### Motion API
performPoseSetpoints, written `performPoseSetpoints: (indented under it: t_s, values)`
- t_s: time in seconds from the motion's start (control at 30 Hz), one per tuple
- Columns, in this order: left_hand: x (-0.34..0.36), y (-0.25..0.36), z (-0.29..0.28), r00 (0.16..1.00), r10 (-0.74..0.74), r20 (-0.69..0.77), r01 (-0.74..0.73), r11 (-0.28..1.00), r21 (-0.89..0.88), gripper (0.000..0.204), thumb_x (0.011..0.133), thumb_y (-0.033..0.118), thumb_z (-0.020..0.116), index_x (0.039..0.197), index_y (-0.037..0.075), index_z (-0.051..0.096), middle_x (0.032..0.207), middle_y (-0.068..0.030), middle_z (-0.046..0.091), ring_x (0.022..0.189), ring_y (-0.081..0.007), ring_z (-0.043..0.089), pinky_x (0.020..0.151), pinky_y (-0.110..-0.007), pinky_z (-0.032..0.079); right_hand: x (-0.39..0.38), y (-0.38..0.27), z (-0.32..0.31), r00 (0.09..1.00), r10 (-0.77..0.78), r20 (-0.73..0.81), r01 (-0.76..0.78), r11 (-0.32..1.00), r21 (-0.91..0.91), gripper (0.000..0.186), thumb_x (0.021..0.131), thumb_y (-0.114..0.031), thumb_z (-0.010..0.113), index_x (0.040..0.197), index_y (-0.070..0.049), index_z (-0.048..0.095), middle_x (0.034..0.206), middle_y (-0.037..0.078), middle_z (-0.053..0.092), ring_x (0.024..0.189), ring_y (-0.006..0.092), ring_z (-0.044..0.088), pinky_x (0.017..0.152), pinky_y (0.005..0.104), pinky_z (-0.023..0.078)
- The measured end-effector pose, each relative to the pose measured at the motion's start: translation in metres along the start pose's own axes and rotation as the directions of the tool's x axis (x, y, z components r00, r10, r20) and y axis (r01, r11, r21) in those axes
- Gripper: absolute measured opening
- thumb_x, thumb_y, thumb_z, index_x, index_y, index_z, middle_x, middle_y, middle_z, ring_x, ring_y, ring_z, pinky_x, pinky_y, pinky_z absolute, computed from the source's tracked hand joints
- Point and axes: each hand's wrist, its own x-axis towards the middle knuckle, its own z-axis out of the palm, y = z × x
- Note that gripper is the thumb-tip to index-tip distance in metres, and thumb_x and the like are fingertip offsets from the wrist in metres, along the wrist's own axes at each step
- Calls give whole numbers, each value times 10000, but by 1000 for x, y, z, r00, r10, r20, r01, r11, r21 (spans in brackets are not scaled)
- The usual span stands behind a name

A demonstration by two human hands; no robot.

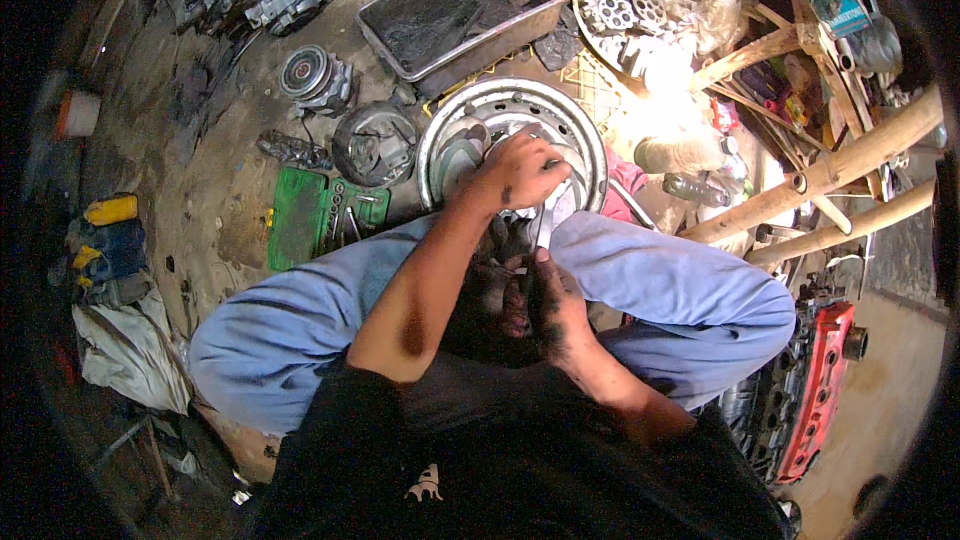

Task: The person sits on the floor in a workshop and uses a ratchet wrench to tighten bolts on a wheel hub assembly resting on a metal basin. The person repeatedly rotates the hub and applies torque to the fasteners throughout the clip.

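My left hand (524, 168), fingers curled, is over the inside of a silver wheel rim (445, 110), at the top end of a flat metal tool (544, 228) like a wrench; what its fingers grip is hidden. Blackened with grime, my right hand (552, 308) is closed round the tool's lower shaft, between my bent legs. A grey rounded object (462, 155) lies inside the rim, beside my left wrist. The dark area under the tool is too shadowed to make out.
Around the rim are a metal tray (420, 40) with a brush, a pulley unit (310, 75), a round housing (370, 145), a green socket case (300, 215) and a plate of parts (610, 10). Wooden poles (750, 210) crowd the right, above a red engine part (815, 390).
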Motion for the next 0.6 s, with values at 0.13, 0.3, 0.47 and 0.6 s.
performPoseSetpoints:
  t_s: [0.13, 0.3, 0.47, 0.6]
  values:
    - [9, 52, -26, 976, -199, 84, 204, 978, -49, 463, 908, 461, 513, 986, 55, 723, 1076, -167, 672, 1077, -359, 597, 928, -449, 474, -1, -7, -6, 988, 99, 116, -79, 983, -166, 345, 973, -383, 570, 1075, -54, 562, 756, 45, 578, 566, 141, 537, 483, 297, 444]
    - [17, 75, -11, 957, -285, 60, 291, 938, -188, 377, 908, 393, 585, 928, 41, 719, 1036, -193, 677, 1022, -387, 612, 929, -444, 458, 10, 6, -50, 905, 281, 321, -300, 954, 11, 326, 945, -300, 627, 1139, -43, 579, 954, 47, 637, 790, 155, 603, 699, 288, 494]
    - [-10, 92, -15, 660, -572, -488, 384, 814, -436, 254, 889, 234, 615, 923, -9, 682, 870, -204, 667, 894, -351, 656, 806, -425, 493, 2, -17, -16, 911, 304, 279, -312, 950, -17, 315, 909, -185, 658, 1185, -44, 601, 1079, 27, 651, 971, 137, 597, 863, 316, 477]
    - [-57, 63, -14, 759, -644, 95, 574, 593, -565, 226, 888, 183, 616, 985, -17, 656, 849, -193, 676, 848, -351, 673, 766, -437, 506, 6, -27, -12, 890, 372, 262, -360, 928, -98, 279, 891, -161, 675, 1136, -43, 614, 1041, 16, 656, 908, 116, 602, 794, 287, 493]
